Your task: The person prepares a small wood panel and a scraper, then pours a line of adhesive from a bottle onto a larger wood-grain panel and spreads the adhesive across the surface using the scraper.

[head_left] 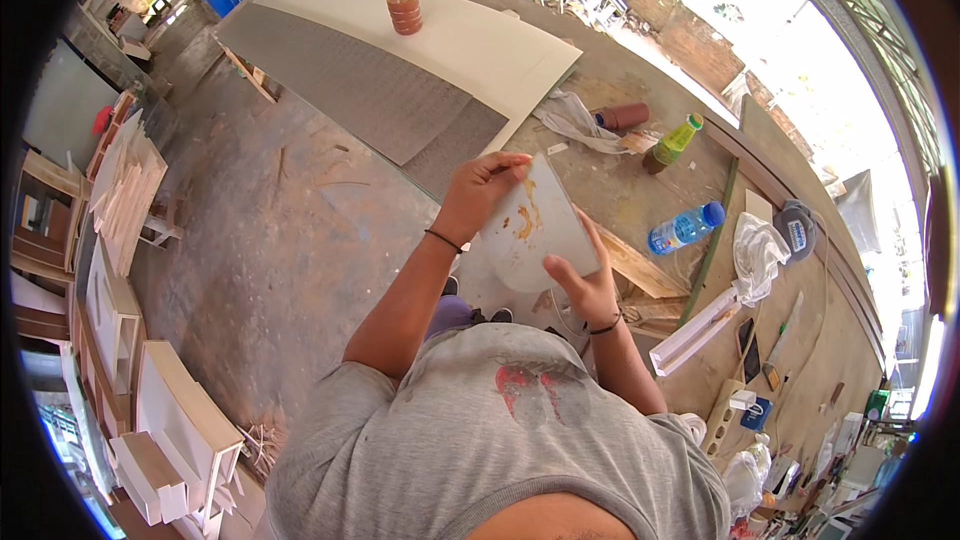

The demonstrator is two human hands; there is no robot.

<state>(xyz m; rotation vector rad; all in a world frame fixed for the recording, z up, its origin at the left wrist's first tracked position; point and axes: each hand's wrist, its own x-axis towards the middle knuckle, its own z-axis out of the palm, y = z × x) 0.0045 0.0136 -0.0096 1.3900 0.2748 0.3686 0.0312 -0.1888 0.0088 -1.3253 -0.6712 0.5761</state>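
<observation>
A thin, pale grey-white panel with a straight upper edge and a rounded lower end is held tilted in front of my body. Yellow-brown smears mark its face. My left hand pinches its upper left edge between thumb and fingers. Along the right edge, my right hand grips the panel, its thumb lying on the face and its fingers partly hidden behind. Just beyond are a grey sheet and a cream board on the workbench.
A bottle of reddish-brown liquid stands on the cream board. To the right are a green bottle, a blue-capped bottle, white rags and a white channel-shaped strip. Wooden pieces and box frames stand at left.
</observation>
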